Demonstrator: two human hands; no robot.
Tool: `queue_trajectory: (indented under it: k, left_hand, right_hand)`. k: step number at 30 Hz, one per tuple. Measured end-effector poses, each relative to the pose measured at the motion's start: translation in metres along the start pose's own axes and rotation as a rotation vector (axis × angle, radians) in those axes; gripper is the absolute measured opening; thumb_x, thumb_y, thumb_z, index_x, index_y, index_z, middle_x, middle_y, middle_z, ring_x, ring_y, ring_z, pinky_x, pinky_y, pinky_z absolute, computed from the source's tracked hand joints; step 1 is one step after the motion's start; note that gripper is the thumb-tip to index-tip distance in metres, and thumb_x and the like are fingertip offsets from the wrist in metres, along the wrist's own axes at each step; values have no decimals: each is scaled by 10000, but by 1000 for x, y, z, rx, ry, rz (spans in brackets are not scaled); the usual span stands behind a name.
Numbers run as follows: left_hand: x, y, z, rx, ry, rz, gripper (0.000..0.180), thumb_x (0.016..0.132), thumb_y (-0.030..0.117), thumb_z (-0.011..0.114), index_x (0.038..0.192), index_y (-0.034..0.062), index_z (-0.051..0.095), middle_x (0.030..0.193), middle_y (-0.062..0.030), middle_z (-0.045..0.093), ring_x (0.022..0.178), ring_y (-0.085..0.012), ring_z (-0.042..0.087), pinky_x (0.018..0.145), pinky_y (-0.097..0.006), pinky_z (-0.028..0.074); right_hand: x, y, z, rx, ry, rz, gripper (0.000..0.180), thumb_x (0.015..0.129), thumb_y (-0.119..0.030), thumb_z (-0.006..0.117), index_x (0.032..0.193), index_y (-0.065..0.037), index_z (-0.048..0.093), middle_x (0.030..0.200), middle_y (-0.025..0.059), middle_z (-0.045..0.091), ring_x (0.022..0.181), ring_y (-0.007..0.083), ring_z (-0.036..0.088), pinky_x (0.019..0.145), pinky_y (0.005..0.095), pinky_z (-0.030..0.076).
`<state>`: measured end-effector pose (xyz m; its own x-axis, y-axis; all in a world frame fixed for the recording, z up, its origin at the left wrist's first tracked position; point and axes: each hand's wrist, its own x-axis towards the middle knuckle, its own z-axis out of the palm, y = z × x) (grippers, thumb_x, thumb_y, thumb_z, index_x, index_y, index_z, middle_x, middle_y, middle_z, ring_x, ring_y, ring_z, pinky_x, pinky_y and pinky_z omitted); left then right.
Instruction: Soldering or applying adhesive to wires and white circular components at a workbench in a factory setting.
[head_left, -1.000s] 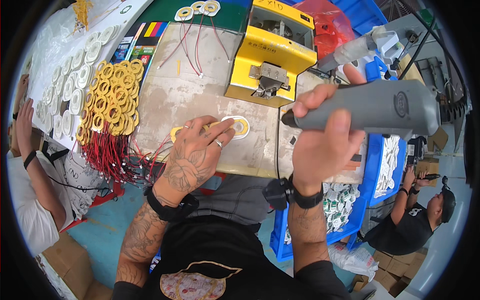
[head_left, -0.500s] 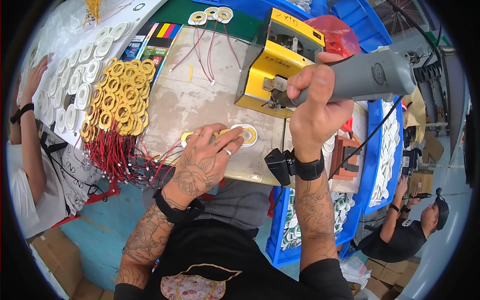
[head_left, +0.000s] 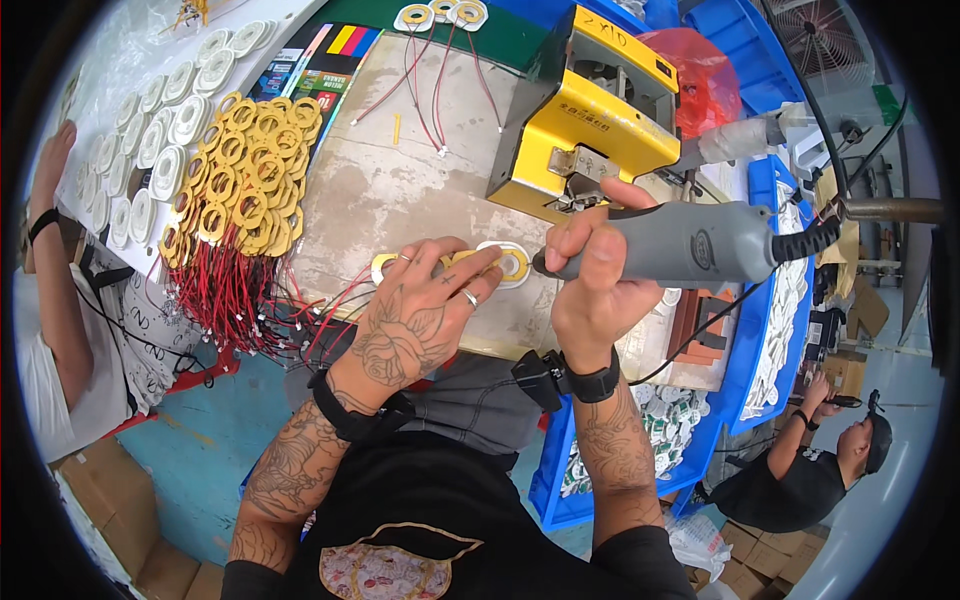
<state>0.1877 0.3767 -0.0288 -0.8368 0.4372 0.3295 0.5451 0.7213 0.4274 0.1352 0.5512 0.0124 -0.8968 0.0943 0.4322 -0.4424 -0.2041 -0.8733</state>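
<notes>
In my right hand point(head_left: 600, 290) I grip a grey electric screwdriver point(head_left: 690, 245); its tip points left, close beside a white oval part point(head_left: 503, 281). On top of that part lies a yellow ring point(head_left: 514, 266). My left hand point(head_left: 415, 310) rests over it, fingers bent and pressing the pieces against the worktable. Beneath the same hand, another yellow ring point(head_left: 381, 266) peeks out on the left. Just behind the screwdriver stands a yellow screw feeder point(head_left: 590, 130). Where exactly the screwdriver's bit sits is hard to make out.
Left of the worktable point(head_left: 400, 190) lie a heap of yellow rings point(head_left: 245, 165) with red wires point(head_left: 225, 310) and rows of white parts point(head_left: 160, 140). Blue bins point(head_left: 740, 385) stand right. The screwdriver's cable point(head_left: 700, 335) crosses nearby. Co-workers sit on both sides.
My right hand has brought the screwdriver down and left, from the feeder's front to the white oval part. My left hand stays on the pieces.
</notes>
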Motion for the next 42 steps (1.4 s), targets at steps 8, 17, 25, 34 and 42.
queue_trajectory:
  k: [8, 17, 25, 34, 42]
  left_hand:
    - [1, 1, 3, -23, 17, -19, 547, 755, 5, 632, 1281, 117, 730, 1449, 14, 634, 1237, -272, 586, 1018, -489, 511]
    - [0, 4, -1, -6, 11, -26, 507, 799, 19, 623, 1285, 120, 726, 1463, 2, 624, 1264, -277, 581, 1023, -486, 510]
    - [-4, 12, 5, 0, 30, -17, 458, 851, 32, 599, 1291, 88, 712, 1423, -70, 632, 1263, -286, 605, 1019, -456, 533]
    - [-6, 7, 8, -32, 96, 9, 376, 854, 28, 621, 1211, 55, 737, 1390, -87, 667, 1260, -287, 619, 1010, -444, 551]
    - [-7, 9, 8, -34, 116, -20, 323, 879, 71, 641, 1184, 27, 738, 1356, -79, 691, 1250, -281, 629, 983, -413, 564]
  right_hand:
    - [-4, 5, -3, 55, -6, 41, 467, 979, -144, 739, 1304, 106, 516, 806, 74, 616, 676, 138, 593, 644, 292, 501]
    - [-2, 2, -2, 116, 41, 161, 451, 951, -91, 769, 1307, 64, 539, 862, 58, 634, 705, 132, 601, 656, 286, 516]
    - [72, -36, 4, -186, 56, -248, 422, 1086, -299, 625, 1285, 61, 528, 751, 72, 597, 616, 161, 588, 600, 311, 495]
    - [67, -23, 6, -74, 8, -184, 377, 1024, -225, 723, 1223, 42, 546, 754, 40, 611, 612, 121, 591, 596, 277, 478]
    - [6, -14, 8, -91, -100, -54, 552, 1023, -359, 715, 1314, 65, 514, 755, 92, 597, 595, 167, 565, 568, 340, 491]
